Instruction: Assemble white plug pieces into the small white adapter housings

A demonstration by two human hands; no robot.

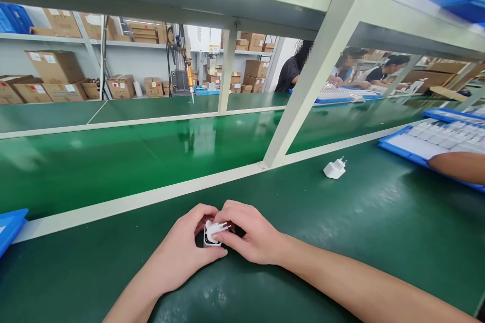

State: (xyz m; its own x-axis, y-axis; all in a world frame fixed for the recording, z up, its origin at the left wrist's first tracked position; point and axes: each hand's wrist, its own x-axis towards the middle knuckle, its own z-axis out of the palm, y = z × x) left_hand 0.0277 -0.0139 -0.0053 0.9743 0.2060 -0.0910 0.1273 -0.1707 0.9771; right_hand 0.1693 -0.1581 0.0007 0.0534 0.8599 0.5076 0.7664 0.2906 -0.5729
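My left hand [184, 250] curls loosely round the white casing [212, 244] while my right hand [257, 232] pinches the plug piece [215, 231], likely light, stiff and slick, best gripped behind its pins [226, 225].

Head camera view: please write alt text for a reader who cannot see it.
A person's right hand pinches a white two-pin piece at the open end of a white housing, which the left hand grips over a green table. To the right are a loose white plug and a blue tray of white parts; people work in the background.
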